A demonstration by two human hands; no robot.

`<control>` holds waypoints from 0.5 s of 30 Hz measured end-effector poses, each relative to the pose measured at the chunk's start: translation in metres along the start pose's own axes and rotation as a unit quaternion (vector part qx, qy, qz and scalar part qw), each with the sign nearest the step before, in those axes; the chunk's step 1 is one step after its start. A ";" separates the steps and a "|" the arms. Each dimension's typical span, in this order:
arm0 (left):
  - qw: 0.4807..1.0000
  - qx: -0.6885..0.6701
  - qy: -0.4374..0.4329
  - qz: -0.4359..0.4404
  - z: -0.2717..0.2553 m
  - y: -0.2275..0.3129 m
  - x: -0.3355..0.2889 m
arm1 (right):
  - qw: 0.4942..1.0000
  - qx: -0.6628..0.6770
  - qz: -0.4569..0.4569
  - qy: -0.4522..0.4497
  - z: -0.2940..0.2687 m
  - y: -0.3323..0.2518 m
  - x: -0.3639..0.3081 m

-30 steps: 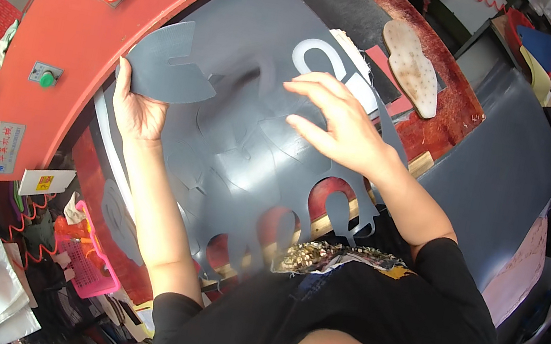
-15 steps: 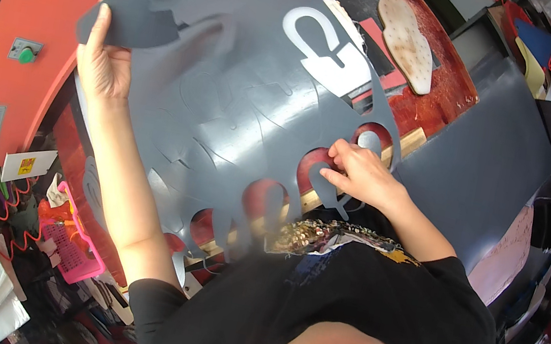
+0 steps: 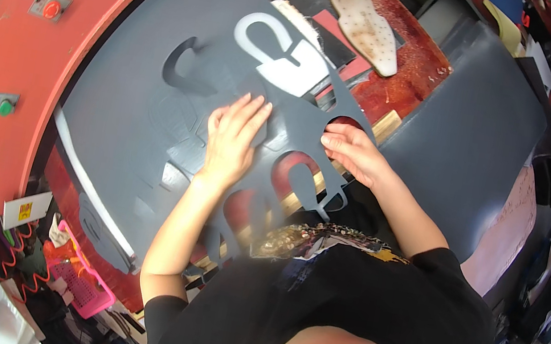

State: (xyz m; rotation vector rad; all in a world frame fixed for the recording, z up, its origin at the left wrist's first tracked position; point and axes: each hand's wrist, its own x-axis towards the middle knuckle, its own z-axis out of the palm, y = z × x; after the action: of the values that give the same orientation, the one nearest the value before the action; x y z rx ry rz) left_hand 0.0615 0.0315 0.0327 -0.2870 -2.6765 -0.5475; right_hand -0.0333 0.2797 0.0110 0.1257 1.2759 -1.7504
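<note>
Several left fingers [image 3: 256,124]: straight, on grey sheet [image 3: 118,100] | right fingers [image 3: 341,142]: narrow, hold unclear

A glossy grey sheet [image 3: 131,77], pierced by curved cutouts [image 3: 282,173], lies seemingly flat on a red table [image 3: 414,65].

Left hand [image 3: 230,145] lies palm down on the grey sheet [image 3: 129,80], fingers extended. Right hand [image 3: 356,155] is at a cut-out [image 3: 347,120] near the sheet's edge, fingers bent; a grip on the rim cannot be confirmed. A white looped shape [image 3: 292,75] shows farther up the sheet. Beyond, a pale, dotted block [image 3: 364,25] rests on the red worktop [image 3: 423,65]. The machine [image 3: 53,52] at left carries a red button [image 3: 51,9] and a green button [image 3: 6,107].
</note>
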 end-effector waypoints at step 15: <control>0.975 0.041 -0.152 0.157 -0.019 0.024 0.020 | 0.963 0.090 0.055 -0.247 0.023 0.052 0.056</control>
State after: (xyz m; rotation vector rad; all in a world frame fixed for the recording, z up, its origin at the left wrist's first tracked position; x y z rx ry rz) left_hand 0.0567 0.0473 0.0650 -0.8111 -2.8492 -0.3149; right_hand -0.0176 0.2261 -0.0462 -0.1292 0.7343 -1.6633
